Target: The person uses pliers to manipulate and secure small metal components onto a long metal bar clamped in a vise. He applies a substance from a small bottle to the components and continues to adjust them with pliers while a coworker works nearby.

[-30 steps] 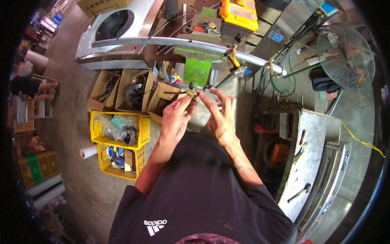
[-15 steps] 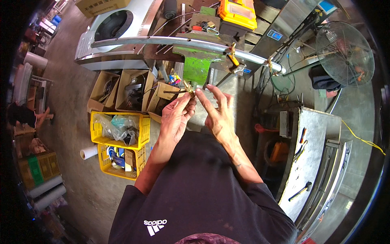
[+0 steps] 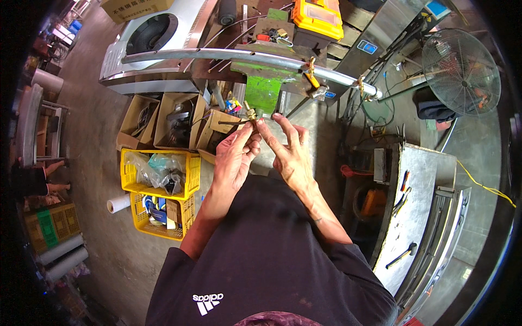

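A small brass valve-like fitting [image 3: 250,113] with a thin dark rod or handle sticking out to its left stands near the middle, in front of the green vise [image 3: 263,92]. My left hand [image 3: 234,157] pinches its lower end between thumb and fingers. From the other side, my right hand [image 3: 293,157] reaches in with its index fingertip against the fitting's base. Its middle finger is stretched out apart, close to the vise, and its thumb is mostly hidden. What lies between the fingertips is too small to make out.
A long metal pipe [image 3: 212,54] with brass valves [image 3: 311,68] lies across the vise. Cardboard boxes [image 3: 176,117] and yellow crates [image 3: 187,176] stand at left. A metal cabinet [image 3: 418,163] and a floor fan [image 3: 462,70] are at right. Another person [image 3: 32,180] is at far left.
The brass fitting has turned more upright and shifted slightly left. My right index finger has moved a little left with it. The person at far left has changed position.
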`<state>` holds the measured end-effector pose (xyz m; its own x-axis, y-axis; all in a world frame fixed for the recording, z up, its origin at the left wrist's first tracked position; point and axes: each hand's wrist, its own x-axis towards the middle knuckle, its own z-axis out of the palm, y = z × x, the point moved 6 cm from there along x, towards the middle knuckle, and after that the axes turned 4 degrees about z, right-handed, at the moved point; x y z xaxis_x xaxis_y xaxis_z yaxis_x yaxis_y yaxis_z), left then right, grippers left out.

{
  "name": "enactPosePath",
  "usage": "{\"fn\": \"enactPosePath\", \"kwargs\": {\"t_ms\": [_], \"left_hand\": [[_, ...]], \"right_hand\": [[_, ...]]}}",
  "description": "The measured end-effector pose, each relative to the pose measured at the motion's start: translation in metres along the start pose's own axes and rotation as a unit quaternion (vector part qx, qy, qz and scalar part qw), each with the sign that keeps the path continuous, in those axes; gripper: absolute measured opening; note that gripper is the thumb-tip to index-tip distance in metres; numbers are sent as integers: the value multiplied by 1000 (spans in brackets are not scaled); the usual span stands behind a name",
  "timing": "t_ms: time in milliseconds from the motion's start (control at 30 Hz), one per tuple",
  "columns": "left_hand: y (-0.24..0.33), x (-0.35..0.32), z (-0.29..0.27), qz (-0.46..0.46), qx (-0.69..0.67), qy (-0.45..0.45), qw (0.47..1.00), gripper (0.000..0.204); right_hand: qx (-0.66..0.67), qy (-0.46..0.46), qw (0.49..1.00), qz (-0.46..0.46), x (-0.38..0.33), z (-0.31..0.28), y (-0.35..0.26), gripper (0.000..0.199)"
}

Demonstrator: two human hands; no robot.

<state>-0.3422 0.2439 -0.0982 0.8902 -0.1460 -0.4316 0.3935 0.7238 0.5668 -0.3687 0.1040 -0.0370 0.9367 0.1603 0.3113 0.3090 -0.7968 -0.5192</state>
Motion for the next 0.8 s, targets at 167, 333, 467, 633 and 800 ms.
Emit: {"fn": "enactPosePath", "kwargs": {"t_ms": [167,333,467,633,800], "left_hand": [[-1,0,-4,-10,-16,5,1000,15],[0,-2,-2,-22,-29,2,999,16],[-2,-1,1,-28,-36,-25,999,19],[-6,1,1,-32,-33,-56,997,20],[-12,7,-3,-21,-55,-63,996,23]], "right_hand": [[15,9,1000,0,-14,0,10,104],[91,54,994,34,-10,-4,13,96],[302,45,938,165,-10,9,26,83],[434,0,876,213,-5,23,22,76],[485,-31,840,240,-7,28,17,76]]}}
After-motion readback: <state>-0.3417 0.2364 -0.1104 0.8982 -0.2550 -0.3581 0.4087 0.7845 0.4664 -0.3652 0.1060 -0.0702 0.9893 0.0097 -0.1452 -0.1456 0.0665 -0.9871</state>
